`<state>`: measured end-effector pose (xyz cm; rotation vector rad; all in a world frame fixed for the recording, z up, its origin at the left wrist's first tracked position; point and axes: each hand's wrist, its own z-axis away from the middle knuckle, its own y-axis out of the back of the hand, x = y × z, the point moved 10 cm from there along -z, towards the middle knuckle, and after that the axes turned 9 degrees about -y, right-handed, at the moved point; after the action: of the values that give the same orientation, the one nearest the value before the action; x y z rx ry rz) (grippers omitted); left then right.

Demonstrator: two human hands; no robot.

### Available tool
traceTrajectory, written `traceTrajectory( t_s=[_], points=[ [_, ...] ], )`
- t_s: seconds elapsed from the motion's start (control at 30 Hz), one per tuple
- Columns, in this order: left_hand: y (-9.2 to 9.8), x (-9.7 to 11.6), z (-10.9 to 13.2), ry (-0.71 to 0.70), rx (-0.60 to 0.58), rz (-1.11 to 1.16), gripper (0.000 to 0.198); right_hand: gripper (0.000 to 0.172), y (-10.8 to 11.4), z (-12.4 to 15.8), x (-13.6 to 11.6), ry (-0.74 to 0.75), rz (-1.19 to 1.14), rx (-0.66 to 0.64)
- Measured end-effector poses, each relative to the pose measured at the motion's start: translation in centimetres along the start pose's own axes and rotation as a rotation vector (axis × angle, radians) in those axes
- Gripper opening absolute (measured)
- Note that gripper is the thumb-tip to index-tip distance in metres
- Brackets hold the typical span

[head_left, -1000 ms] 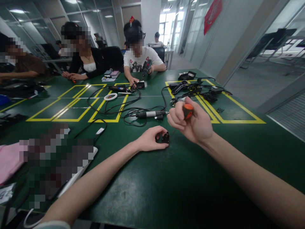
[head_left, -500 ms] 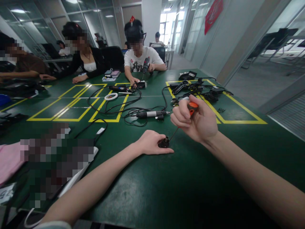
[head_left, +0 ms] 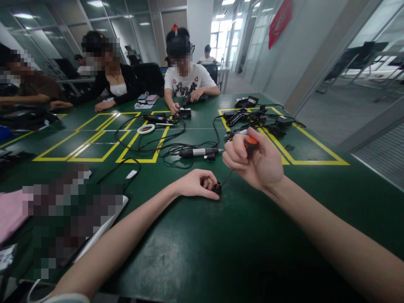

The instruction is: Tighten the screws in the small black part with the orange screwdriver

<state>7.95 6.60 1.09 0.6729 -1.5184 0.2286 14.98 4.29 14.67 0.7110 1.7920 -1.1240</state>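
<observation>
My left hand (head_left: 198, 184) rests on the green table, its thumb and fingers closed round a small black part (head_left: 217, 189) with a short metal-looking stub on top. In my right hand (head_left: 255, 159) is a screwdriver (head_left: 251, 144) with an orange and black handle. The screwdriver's thin shaft slants down to the left, and its tip is at the black part; whether it sits inside it I cannot tell. Just beyond my hands lies a grey and black electric screwdriver (head_left: 198, 152) with a coiled black cable.
Yellow tape frames (head_left: 94, 159) mark the green table (head_left: 176, 248). Black tools and cables (head_left: 252, 118) lie at the right back, a white tape ring (head_left: 146, 128) at the left. Small dark screws (head_left: 289, 147) lie far right. Across the table, a co-worker (head_left: 189, 82) holds a power tool.
My left hand's fingers have curled in round the black part. My right hand and the screwdriver sit slightly further left. The co-worker opposite has lowered the power tool.
</observation>
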Motion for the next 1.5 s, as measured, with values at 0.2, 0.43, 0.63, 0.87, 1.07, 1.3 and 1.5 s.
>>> traceTrajectory(
  t_s=[0.2, 0.43, 0.63, 0.87, 1.07, 1.3, 1.5],
  points=[
    [0.8, -0.4, -0.1, 0.026, 0.015, 0.049, 0.040, 0.043, 0.2, 0.3, 0.1, -0.001, -0.053, -0.021],
    [1.3, -0.6, -0.3, 0.006, 0.028, 0.038, 0.035, 0.045, 0.2, 0.1, 0.2, 0.035, -0.016, 0.024],
    [1.3, -1.0, -0.4, 0.010, 0.041, 0.080, 0.029, 0.048, 0.3, 0.1, 0.6, -0.006, -0.047, -0.001],
    [0.9, -0.7, -0.3, 0.031, 0.020, 0.173, 0.032, 0.038, 0.3, 0.3, 0.3, 0.044, -0.066, 0.011],
    [0.6, -0.5, -0.1, 0.040, -0.004, 0.178, 0.038, 0.049, 0.3, 0.3, 0.3, 0.005, -0.034, 0.003],
    [0.6, -0.1, -0.1, 0.035, -0.013, 0.081, 0.046, 0.036, 0.7, 0.5, 0.2, 0.035, -0.056, 0.041],
    [0.6, 0.0, -0.2, 0.014, -0.030, 0.017, 0.043, 0.044, 0.9, 0.3, 0.0, 0.053, 0.007, 0.113]
  ],
)
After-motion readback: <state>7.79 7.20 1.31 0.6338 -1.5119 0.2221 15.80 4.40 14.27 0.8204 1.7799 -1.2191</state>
